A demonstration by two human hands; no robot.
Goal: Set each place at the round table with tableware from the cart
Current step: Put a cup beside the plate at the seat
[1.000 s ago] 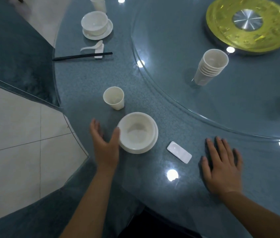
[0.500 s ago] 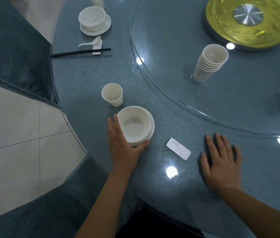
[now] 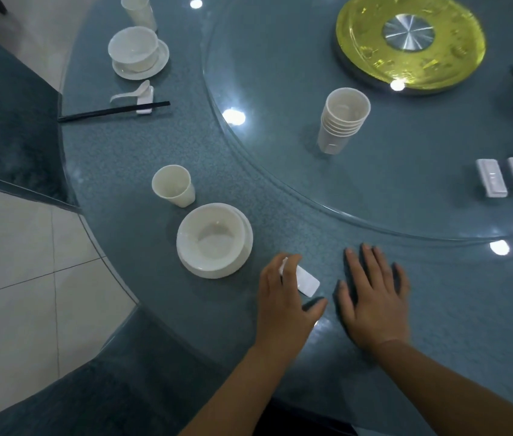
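Note:
My left hand (image 3: 281,294) lies over the left end of a small white chopstick rest (image 3: 307,282) on the round table (image 3: 280,215); its fingers touch the rest and the thumb is spread apart from it. My right hand (image 3: 374,294) rests flat on the table just to the right. Left of the rest stands a white bowl on a saucer (image 3: 214,240), with a single white cup (image 3: 175,185) behind it.
On the glass turntable (image 3: 421,158) stand a stack of cups (image 3: 341,121), more white rests (image 3: 491,177) and a yellow centre disc (image 3: 409,39). A set place at the far left has a bowl on a saucer (image 3: 137,51), spoon (image 3: 132,92), black chopsticks (image 3: 113,111) and cup (image 3: 138,9).
My left hand has let go of the bowl and saucer and moved right onto the chopstick rest. The right hand stays flat. The view has shifted, showing more rests on the right.

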